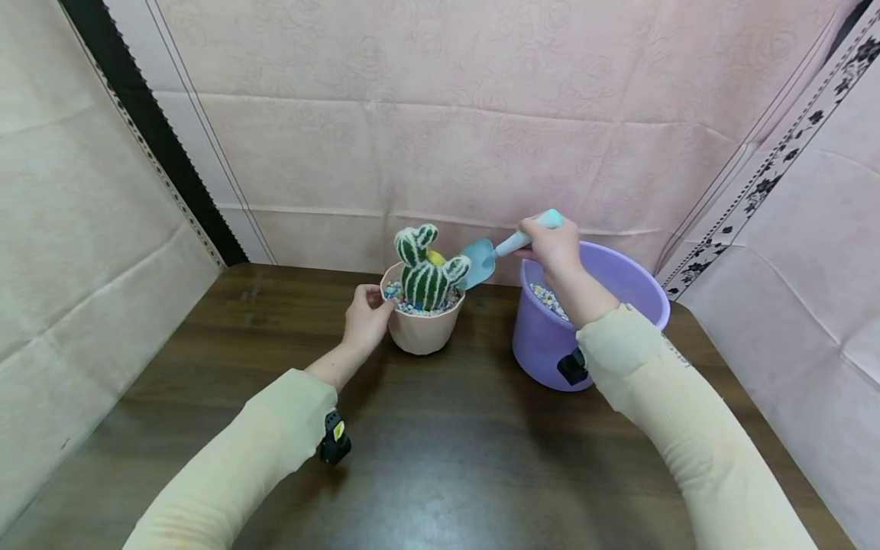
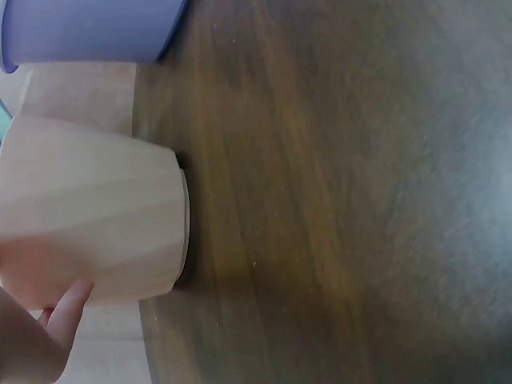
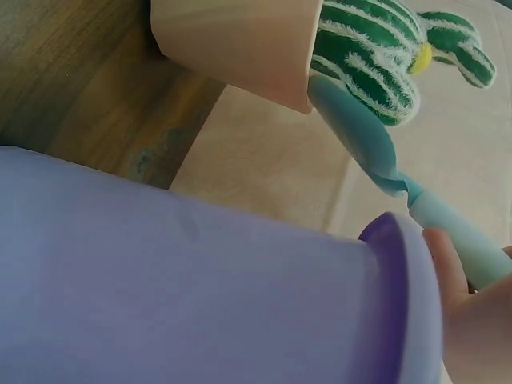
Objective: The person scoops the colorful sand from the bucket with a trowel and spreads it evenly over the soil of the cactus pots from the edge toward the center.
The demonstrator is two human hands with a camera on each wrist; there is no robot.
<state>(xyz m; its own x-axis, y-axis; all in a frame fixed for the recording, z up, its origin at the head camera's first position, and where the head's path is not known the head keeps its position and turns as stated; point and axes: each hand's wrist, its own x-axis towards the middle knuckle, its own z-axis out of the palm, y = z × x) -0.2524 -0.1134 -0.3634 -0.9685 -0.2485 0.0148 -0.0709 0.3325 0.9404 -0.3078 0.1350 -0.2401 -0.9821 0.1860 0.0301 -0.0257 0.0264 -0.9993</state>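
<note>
Grips a light-blue trowel (image 1: 481, 261) by its paler handle in the right hand (image 1: 555, 248), near a purple bucket (image 1: 536, 351) with pebbles inside, with rounded blade tilted at the right rim of a beige pot (image 1: 421, 336). Holds the pot's left side with the left hand (image 1: 367, 317), with thumb on the outer wall. Regarding that pot: stands upright on the brown table (image 1: 426, 458), tapers toward the base, looks faintly faceted, contains multicoloured gravel (image 1: 418, 309) around a plump green cactus (image 1: 425, 286), striped in fuzzy white, with stubby lobes and a yellow knob.
</note>
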